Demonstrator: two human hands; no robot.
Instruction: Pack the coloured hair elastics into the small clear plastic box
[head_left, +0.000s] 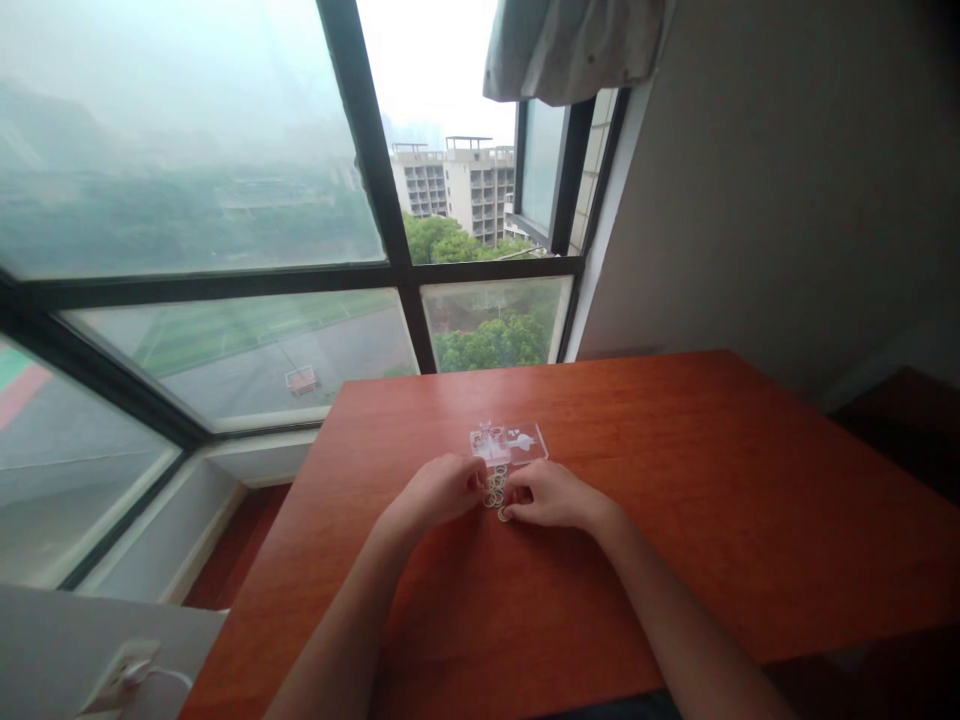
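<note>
Several small pale rings [495, 484] lie in a cluster on the reddish wooden table [675, 480], between my two hands. My left hand [448, 487] rests at the left edge of the cluster, fingers curled in; whatever they may hold is hidden. On the other side, my right hand [551, 494] has thumb and forefinger pinched on a ring [503, 514] at the near end of the cluster. Just beyond the rings lies a small clear plastic box [489, 443] with its lid [528, 443] opened out to the right. Some small items sit inside the box, too small to name.
Dark-framed windows [405, 275] stand behind and left of the table, one pane swung outward. A short curtain [574, 50] hangs at top right beside a grey wall [772, 200]. A plugged-in cord [139, 672] is at the lower left wall socket.
</note>
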